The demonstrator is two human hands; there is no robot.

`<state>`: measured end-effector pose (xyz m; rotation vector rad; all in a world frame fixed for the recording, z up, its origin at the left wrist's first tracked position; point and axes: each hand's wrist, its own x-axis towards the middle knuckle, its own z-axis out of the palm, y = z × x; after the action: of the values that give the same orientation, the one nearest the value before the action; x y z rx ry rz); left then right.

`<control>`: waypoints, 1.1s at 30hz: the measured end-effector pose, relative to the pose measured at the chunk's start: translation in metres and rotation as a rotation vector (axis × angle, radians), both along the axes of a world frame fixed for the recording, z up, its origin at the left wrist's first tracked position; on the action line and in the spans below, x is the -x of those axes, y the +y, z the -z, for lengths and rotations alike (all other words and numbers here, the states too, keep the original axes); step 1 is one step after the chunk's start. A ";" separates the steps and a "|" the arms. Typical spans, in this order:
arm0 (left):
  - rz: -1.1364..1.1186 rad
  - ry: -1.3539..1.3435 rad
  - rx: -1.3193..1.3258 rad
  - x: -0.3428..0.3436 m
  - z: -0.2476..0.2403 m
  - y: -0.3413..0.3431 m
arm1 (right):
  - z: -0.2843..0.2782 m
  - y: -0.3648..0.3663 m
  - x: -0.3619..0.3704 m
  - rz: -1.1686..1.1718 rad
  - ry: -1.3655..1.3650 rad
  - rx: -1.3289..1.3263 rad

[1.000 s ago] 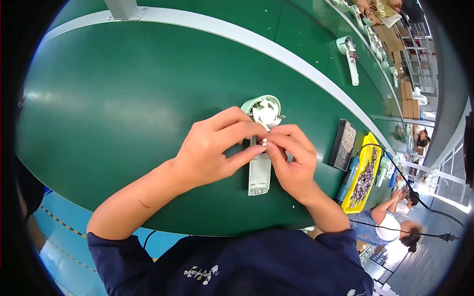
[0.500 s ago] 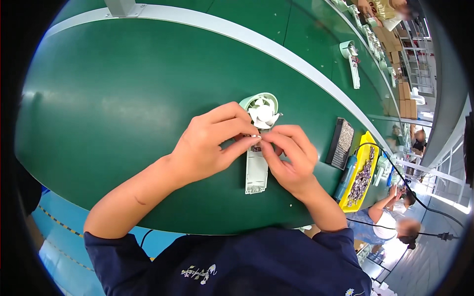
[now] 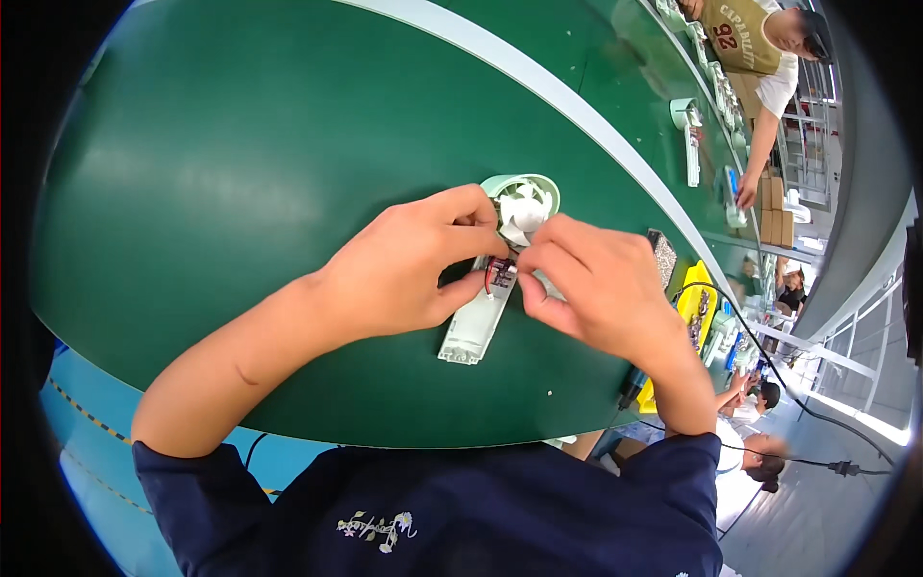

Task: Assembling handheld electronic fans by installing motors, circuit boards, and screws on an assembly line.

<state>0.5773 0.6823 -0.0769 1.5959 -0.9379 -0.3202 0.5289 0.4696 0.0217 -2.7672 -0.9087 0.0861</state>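
Note:
A small handheld fan lies open on the green table, its white blades (image 3: 524, 213) inside a round pale green housing (image 3: 493, 185) and its pale handle (image 3: 471, 332) tilted toward me. Inside the handle's upper part sit a small dark circuit board (image 3: 501, 273) and a red wire with a white plug. My left hand (image 3: 409, 260) is closed on the fan from the left, thumb by the board and fingers at the neck. Bent over the right side of the neck, my right hand (image 3: 606, 288) has its fingertips close together; what they pinch is hidden.
Right of my right hand are a yellow tray (image 3: 694, 288) of small metal parts, a dark box of small pale pieces (image 3: 663, 255) and an electric screwdriver (image 3: 632, 387). Beyond a pale rail (image 3: 577, 101) lies another open fan (image 3: 689, 139). A co-worker's arm (image 3: 764, 149) reaches in at far right.
The fan has turned, its handle end swinging left. My right hand has shifted right and covers part of the yellow tray. My fingertips have parted, uncovering the board and red wire. A co-worker's arm has reached in.

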 end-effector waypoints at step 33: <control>0.028 0.142 -0.108 -0.018 -0.012 0.022 | -0.038 0.076 -0.047 -0.261 0.185 0.631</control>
<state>0.5951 0.7041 -0.0652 1.6363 -0.8461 -0.5042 0.5754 0.5453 0.0599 -3.0816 -1.3758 0.7831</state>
